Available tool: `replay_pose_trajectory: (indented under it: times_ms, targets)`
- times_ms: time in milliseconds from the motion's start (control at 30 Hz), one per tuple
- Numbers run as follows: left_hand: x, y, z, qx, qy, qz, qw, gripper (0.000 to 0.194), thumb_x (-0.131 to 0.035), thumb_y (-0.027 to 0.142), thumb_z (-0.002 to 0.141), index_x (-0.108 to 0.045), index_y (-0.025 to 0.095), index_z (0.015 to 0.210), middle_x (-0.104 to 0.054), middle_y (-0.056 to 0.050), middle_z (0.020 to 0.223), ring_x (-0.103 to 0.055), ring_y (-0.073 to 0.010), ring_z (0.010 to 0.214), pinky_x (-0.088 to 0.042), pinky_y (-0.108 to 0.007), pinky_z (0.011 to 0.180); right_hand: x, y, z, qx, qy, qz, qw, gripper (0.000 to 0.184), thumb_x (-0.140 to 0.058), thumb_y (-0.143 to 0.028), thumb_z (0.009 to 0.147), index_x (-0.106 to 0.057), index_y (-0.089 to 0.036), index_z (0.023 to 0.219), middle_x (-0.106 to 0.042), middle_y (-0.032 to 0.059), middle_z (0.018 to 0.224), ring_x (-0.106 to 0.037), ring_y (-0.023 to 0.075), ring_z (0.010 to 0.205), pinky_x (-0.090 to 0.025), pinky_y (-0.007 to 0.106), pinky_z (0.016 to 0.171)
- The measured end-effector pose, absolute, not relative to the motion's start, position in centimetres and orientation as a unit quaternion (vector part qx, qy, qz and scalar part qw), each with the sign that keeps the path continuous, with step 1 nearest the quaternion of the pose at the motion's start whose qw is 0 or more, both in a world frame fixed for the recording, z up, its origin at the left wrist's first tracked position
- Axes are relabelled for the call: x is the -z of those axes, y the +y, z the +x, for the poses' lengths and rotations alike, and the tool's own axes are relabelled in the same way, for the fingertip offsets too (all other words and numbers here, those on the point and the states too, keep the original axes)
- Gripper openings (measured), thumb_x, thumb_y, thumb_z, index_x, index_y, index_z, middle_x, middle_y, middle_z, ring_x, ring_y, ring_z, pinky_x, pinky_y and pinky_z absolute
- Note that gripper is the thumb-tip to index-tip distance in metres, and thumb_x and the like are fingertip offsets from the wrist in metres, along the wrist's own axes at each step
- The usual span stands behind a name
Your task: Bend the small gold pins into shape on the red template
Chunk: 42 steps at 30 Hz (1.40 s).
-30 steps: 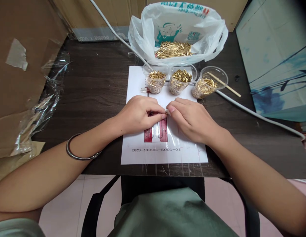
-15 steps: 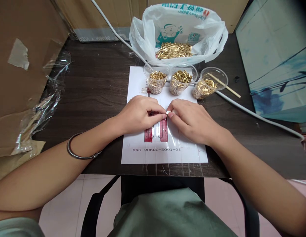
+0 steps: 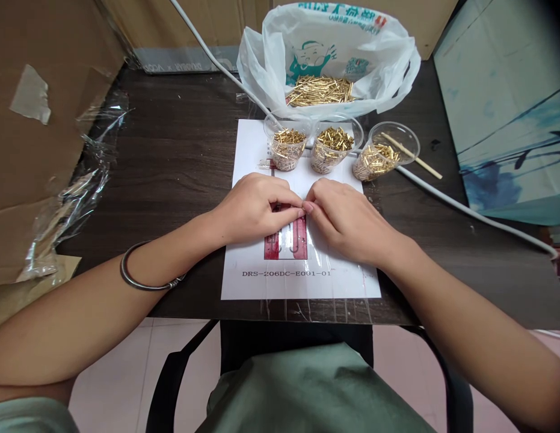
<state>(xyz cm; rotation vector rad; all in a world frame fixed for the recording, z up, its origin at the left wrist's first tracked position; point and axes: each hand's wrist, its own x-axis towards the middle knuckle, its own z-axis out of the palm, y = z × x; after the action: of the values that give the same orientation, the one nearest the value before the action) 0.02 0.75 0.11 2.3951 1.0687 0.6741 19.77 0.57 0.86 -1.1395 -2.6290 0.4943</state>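
Over a white printed sheet (image 3: 347, 279), my left hand (image 3: 257, 207) and my right hand (image 3: 349, 219) meet tip to tip, each with thumb and forefinger pinched. A small white piece showed at the right fingertips half a second ago; the fingers now cover it. What the left pinch holds is too small to make out. Beneath the hands is a dark red printed picture (image 3: 270, 248), partly covered. Just beyond stand a left clear cup (image 3: 286, 157), a middle cup (image 3: 327, 161) and a tilted right cup (image 3: 374, 168), all containing small gold-coloured metal pins.
Behind the cups, a white plastic bag (image 3: 392, 78) stands open with many longer gold pins (image 3: 320, 91). A thin wooden stick (image 3: 429, 171) lies by the right cup. A white cable (image 3: 487, 218) crosses the dark table (image 3: 171, 150). Cardboard (image 3: 45, 156) rises at left, a painted panel (image 3: 514, 120) at right.
The right fingertips have closed further against the left ones, and the small white piece has gone out of sight between them. The cups, bag and sheet stay in place.
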Motion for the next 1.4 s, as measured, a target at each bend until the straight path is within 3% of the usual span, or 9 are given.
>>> replay_pose_trajectory:
  times_ms: [333,733,1033,1400]
  targets:
    - [0.05,0.77,-0.01,-0.251,0.382,0.864,0.212,0.021,-0.058,0.027,0.085,-0.076,0.021,0.077,-0.065,0.0,0.064,-0.056,-0.0109,0.058,-0.041,-0.024,0.057,-0.85,0.57,19.97,-0.196,-0.884,-0.408,0.112,0.025,-0.03,-0.035,0.096,-0.047,-0.017,0.091,-0.056,0.0087,0.092,-0.048,0.0219,0.087,-0.037,0.037,0.079]
    - [-0.22,0.72,0.11,-0.244,0.386,0.863,0.217,0.019,-0.059,0.024,0.083,-0.076,0.019,0.075,-0.062,0.0,0.06,-0.053,-0.0101,0.056,-0.039,-0.024,0.056,-0.66,0.89,20.07,-0.236,-0.884,-0.38,0.135,0.027,-0.03,-0.034,0.098,-0.048,-0.019,0.085,-0.055,0.004,0.086,-0.045,0.0181,0.081,-0.032,0.034,0.076]
    - [-0.14,0.69,-0.02,-0.243,0.394,0.858,0.223,0.016,-0.061,0.025,0.082,-0.077,0.02,0.081,-0.066,0.0,0.065,-0.057,-0.0107,0.06,-0.04,-0.023,0.059,-0.77,0.88,20.24,-0.231,-0.875,-0.403,0.137,0.015,-0.036,-0.027,0.093,-0.048,-0.018,0.09,-0.055,0.006,0.088,-0.047,0.0203,0.083,-0.035,0.036,0.077]
    - [-0.36,0.62,0.02,-0.23,0.399,0.86,0.219,0.018,-0.06,0.027,0.084,-0.077,0.02,0.084,-0.066,-0.001,0.066,-0.056,-0.0108,0.06,-0.04,-0.024,0.06,-0.39,1.09,20.44,-0.251,-0.869,-0.396,0.161,0.022,-0.033,-0.028,0.096,-0.051,-0.017,0.091,-0.056,0.0061,0.089,-0.048,0.02,0.084,-0.035,0.036,0.077]
